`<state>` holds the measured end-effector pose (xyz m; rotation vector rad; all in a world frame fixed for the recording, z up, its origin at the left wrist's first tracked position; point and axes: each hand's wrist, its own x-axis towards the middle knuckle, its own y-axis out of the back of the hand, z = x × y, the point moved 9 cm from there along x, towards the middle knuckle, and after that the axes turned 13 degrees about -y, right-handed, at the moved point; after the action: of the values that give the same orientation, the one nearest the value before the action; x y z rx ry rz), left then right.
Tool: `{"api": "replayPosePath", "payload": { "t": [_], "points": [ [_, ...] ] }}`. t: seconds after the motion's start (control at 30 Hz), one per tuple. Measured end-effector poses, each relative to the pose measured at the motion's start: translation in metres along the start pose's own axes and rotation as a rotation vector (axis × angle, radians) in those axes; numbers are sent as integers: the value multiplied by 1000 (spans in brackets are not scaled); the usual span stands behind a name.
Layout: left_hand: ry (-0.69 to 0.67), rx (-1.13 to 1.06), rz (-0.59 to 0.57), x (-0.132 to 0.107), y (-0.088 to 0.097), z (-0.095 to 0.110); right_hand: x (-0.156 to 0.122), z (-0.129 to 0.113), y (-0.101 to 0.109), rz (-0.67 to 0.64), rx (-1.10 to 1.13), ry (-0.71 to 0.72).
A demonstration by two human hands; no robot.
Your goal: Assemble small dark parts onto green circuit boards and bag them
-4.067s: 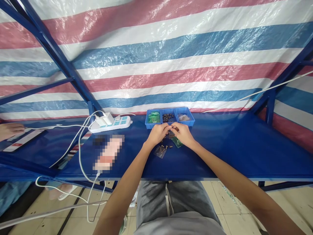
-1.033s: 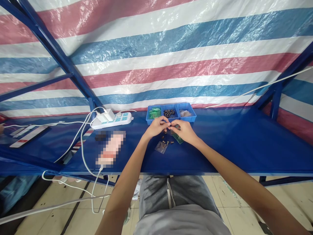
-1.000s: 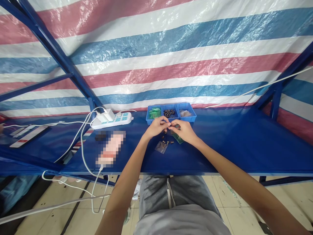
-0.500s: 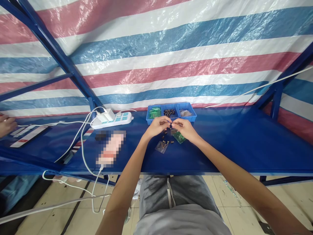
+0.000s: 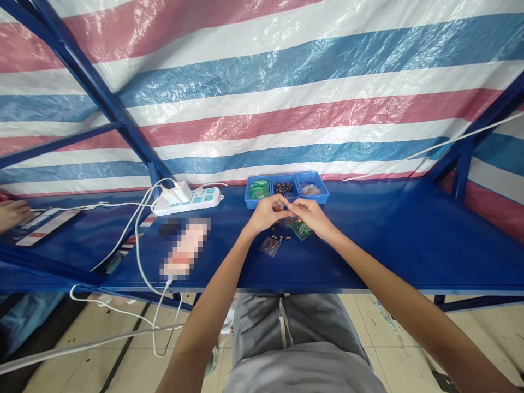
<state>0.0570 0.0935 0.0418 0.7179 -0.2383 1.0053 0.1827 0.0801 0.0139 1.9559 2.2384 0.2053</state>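
Observation:
My left hand (image 5: pixel 267 214) and my right hand (image 5: pixel 308 214) meet at the fingertips, above the blue table near the divided tray. Both are pinched closed around something too small to make out. Under my right hand lies a green packet (image 5: pixel 302 229), partly covered by the fingers. A small clear bag (image 5: pixel 271 246) with thin brass-coloured pieces in it rests nearer the table's front edge. Several tiny brass-coloured parts (image 5: pixel 288 238) are scattered beside it. Behind my hands stands a blue three-part tray (image 5: pixel 322 200) holding green packets (image 5: pixel 259 188), black pieces (image 5: pixel 283 189) and clear bags (image 5: pixel 310 189).
To the left sit a white power strip (image 5: pixel 210 199) with chargers, white cables (image 5: pixel 139 256) and a blurred-out phone-like object (image 5: pixel 186 248). Another person's hand (image 5: pixel 13 214) is at the far left by a phone (image 5: pixel 48 228). Blue frame bars (image 5: pixel 96 98) rise at the sides.
My left hand has shifted slightly right, its fingers curling more against my right fingertips. At the far left, the other person's hand has moved a little over the items there.

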Motion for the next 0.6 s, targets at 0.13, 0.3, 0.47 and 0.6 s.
{"api": "replayPosePath", "payload": {
  "t": [0.13, 0.3, 0.47, 0.6],
  "points": [
    [-9, 18, -3, 1, 4, 2, 1, 3, 2, -8, -8, -22],
    [13, -26, -47, 1, 5, -1, 0, 0, 1, -33, -44, -19],
    [13, -119, -54, 1, 2, -5, -3, -5, -2, -46, -70, 2],
    [8, -142, -24, 2, 2, -5, -2, -4, -1, -9, -71, 14]
  ]
}}
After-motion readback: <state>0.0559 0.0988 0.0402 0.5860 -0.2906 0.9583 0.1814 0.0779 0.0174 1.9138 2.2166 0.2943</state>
